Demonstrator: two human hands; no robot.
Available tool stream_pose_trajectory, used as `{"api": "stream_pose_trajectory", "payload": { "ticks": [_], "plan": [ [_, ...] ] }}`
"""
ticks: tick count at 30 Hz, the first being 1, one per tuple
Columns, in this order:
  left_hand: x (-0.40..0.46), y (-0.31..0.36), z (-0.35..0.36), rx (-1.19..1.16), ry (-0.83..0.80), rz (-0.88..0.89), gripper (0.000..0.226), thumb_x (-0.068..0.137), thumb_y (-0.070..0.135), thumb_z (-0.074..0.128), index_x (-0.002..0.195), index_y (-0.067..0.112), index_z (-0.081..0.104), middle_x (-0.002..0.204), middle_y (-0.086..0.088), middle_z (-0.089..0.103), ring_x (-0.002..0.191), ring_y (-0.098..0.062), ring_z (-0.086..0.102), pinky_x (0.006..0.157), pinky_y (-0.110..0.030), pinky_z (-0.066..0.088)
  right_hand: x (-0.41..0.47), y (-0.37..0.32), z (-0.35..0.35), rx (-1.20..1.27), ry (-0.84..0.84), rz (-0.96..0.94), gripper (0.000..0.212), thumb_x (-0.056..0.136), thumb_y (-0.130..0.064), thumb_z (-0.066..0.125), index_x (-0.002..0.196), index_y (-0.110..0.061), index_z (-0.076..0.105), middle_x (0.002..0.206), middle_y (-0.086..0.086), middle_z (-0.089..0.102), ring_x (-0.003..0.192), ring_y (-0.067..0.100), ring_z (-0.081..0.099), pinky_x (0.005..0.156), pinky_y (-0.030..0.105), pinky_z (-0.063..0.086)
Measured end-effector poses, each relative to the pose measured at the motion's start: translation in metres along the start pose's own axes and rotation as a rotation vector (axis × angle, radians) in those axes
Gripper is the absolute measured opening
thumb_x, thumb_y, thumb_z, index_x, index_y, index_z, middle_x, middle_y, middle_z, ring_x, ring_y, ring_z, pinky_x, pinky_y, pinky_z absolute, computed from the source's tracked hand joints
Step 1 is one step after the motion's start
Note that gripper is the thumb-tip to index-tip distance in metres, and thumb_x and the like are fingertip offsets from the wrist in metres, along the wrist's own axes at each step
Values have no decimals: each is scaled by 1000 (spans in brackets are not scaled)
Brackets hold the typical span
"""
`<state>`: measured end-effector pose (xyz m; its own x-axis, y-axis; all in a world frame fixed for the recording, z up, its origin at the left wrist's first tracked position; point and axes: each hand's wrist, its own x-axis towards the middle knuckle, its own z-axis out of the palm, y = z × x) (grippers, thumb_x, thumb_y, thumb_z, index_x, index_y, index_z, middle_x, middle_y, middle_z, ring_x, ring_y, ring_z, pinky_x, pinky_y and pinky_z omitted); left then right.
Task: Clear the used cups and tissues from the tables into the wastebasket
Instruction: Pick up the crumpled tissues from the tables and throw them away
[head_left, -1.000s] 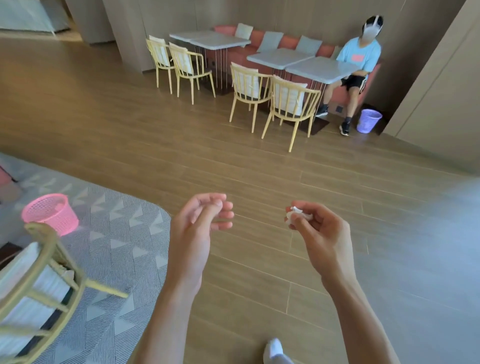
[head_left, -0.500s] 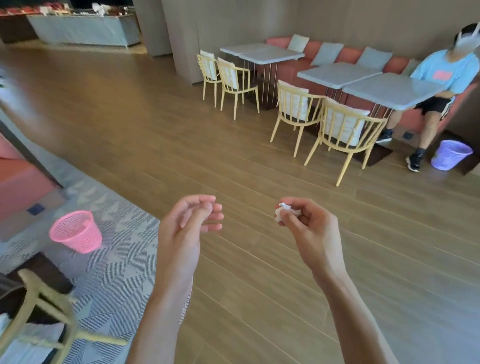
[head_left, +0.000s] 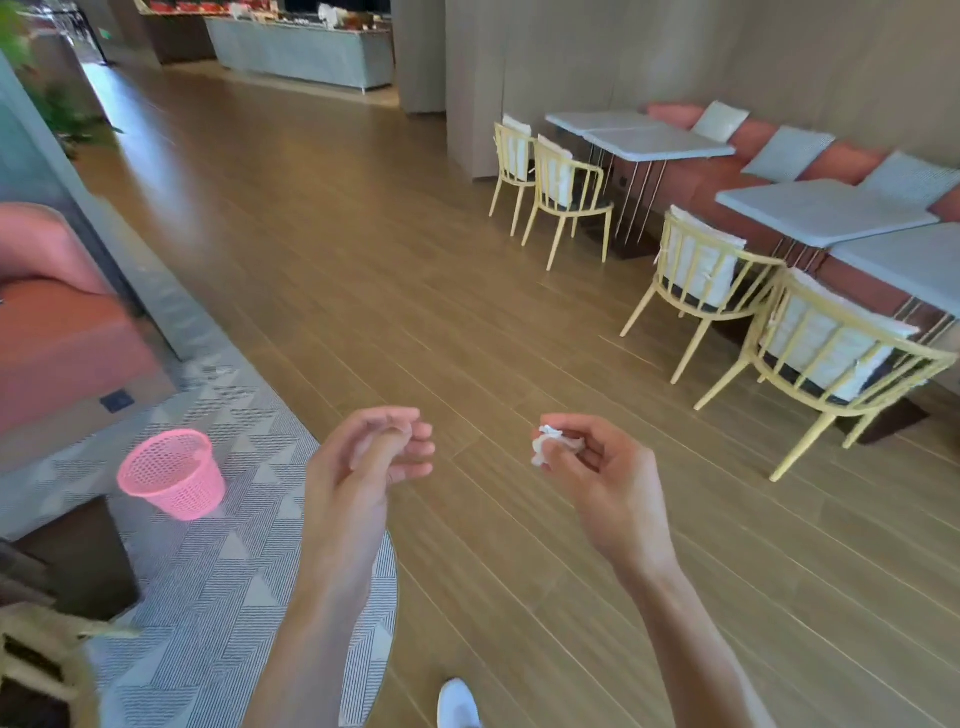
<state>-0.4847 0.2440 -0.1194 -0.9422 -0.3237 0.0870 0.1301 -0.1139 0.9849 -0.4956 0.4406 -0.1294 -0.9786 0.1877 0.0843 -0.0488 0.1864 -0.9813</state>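
Step in hand: carrying waste to the wastebasket (head_left: 171, 474). The right hand (head_left: 602, 483) pinches a crumpled tissue (head_left: 551, 445), well right of the wastebasket. The left hand (head_left: 363, 467) hangs loosely curled, holding nothing. Next: bring the tissue directly above the wastebasket rim, then release.

White crumpled tissue (head_left: 555, 446) is pinched in the right hand (head_left: 602, 480). Pink mesh wastebasket (head_left: 171, 474) is seen on a grey rug (head_left: 218, 571) patterned with fine stripes and pale triangles. Floor (head_left: 363, 270) is laid in tan wood-look planks. Chairs (head_left: 566, 195) are pale yellow with white back cushions. Table tops (head_left: 821, 210) are light grey-blue. Bench (head_left: 706, 171) is coral red, with grey pillows (head_left: 787, 153) along it. A coral sofa (head_left: 57, 332) is seen at left. Walls (head_left: 623, 52) are beige. White shoe tip (head_left: 457, 704) is seen at the bottom edge. Green plant leaves (head_left: 57, 111) are seen far left.
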Motion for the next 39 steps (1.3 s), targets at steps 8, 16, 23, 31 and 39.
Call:
{"api": "stream_pose_trajectory", "payload": {
  "ticks": [8, 16, 23, 31, 39],
  "plan": [
    [180, 13, 4, -27, 76, 48, 16, 99, 3, 55, 99, -2, 70, 96, -20, 73, 87, -31, 72, 79, -42, 61, 172, -24, 74, 31, -61, -30, 20, 94, -3, 67, 101, -19, 76, 90, -2, 79, 85, 12, 76, 87, 32, 59],
    [295, -12, -32, 14, 294, -31, 18, 99, 3, 54, 93, 2, 71, 88, -15, 73, 83, -29, 72, 84, -49, 58, 303, -17, 187, 98, -281, -22, 20, 94, -1, 66, 101, -17, 75, 89, -2, 79, 82, 12, 76, 83, 21, 58],
    [410, -29, -71, -29, 529, -67, 12, 93, 6, 60, 93, 2, 72, 89, -17, 74, 88, -37, 70, 81, -44, 57, 420, -7, 310, 161, -543, 8, 26, 92, 5, 65, 96, -19, 75, 87, -3, 79, 76, 7, 75, 76, 14, 54],
    [501, -17, -134, -15, 871, -29, 16, 94, 3, 57, 92, 4, 73, 89, -18, 74, 77, -27, 72, 80, -39, 57, 517, -23, 460, 196, -834, -31, 31, 91, 7, 65, 95, -23, 75, 86, -3, 78, 80, 11, 73, 79, 28, 60],
    [553, -43, -215, -60, 1150, -9, 18, 96, 1, 54, 95, 2, 72, 89, -20, 75, 81, -30, 72, 79, -39, 59, 540, -23, 610, 142, -1104, -64, 27, 91, 6, 66, 98, -19, 75, 87, 4, 78, 78, 11, 74, 72, 16, 54]
  ]
}}
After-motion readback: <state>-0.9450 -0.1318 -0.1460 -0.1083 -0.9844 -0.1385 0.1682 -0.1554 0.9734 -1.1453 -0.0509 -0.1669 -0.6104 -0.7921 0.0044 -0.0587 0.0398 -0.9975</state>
